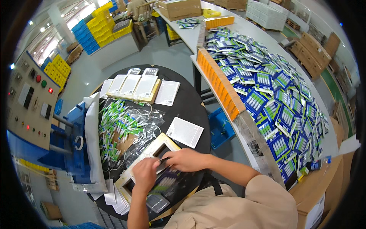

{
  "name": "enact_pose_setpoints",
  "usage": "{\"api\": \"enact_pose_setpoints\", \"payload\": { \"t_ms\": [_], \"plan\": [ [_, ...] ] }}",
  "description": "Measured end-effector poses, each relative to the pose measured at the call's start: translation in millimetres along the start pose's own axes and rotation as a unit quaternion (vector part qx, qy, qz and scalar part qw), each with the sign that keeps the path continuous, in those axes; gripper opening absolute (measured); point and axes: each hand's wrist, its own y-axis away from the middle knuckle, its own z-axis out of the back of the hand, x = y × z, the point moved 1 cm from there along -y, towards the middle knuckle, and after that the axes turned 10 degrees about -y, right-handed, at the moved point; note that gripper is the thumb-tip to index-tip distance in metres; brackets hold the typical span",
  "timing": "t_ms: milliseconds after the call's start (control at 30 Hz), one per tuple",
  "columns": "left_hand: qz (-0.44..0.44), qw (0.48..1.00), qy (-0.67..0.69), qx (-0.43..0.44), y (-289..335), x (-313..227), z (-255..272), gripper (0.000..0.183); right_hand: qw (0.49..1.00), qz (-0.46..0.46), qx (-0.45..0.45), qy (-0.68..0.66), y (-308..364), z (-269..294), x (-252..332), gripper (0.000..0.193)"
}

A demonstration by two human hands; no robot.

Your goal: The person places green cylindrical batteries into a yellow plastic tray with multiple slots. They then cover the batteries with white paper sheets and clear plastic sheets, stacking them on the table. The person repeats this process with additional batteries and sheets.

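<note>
Both hands meet over the worktop. Left hand (143,173): fingers curled closed, no gap visible. Right hand (185,159): fingers bent closed, reaching in from the other side. Between the fingertips, a thin dark piece (163,162), seen nearly edge-on, appears pinched by both. A blue-and-green blister pack (166,181) lies directly below the grip, blurred; cannot tell whether the dark piece is its upper edge.

Beneath and beyond the grip: cream frame (170,143). Right of it and farther off: white card (185,132). Left of the left hand, nearer the body: stacked cards (116,199). Beyond the left hand: loose green-and-white cells (122,119).

Risks (judgement): uneven pull between the hands could crease or tear the piece; a slipping pinch could drop it into the frame; a wide left elbow swing could scatter the stacked cards
</note>
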Motion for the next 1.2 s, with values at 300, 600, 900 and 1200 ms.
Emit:
{"api": "enact_pose_setpoints", "payload": {
  "t_ms": [300,600,900,1200],
  "plan": [
    [0.181,0.981,0.014,-0.065,45.3,-20.9,2.1,0.027,0.824,-0.156,-0.54,0.068,104.5,415.6,-153.4,0.025],
    [0.632,0.669,-0.101,-0.379,301.2,-42.6,20.1,0.017,0.81,-0.057,-0.582,-0.032,7.5,381.8,-267.6,0.021],
    [0.834,0.408,-0.015,-0.371,585.5,111.0,-15.1,0.051,0.975,-0.039,0.139,-0.167,-122.2,-229.7,5.3,0.022],
    [0.893,0.384,-0.001,-0.236,585.8,202.2,-27.3,0.042,0.933,0.07,0.351,-0.044,-123.3,-332.9,78.6,0.028]
  ]
}}
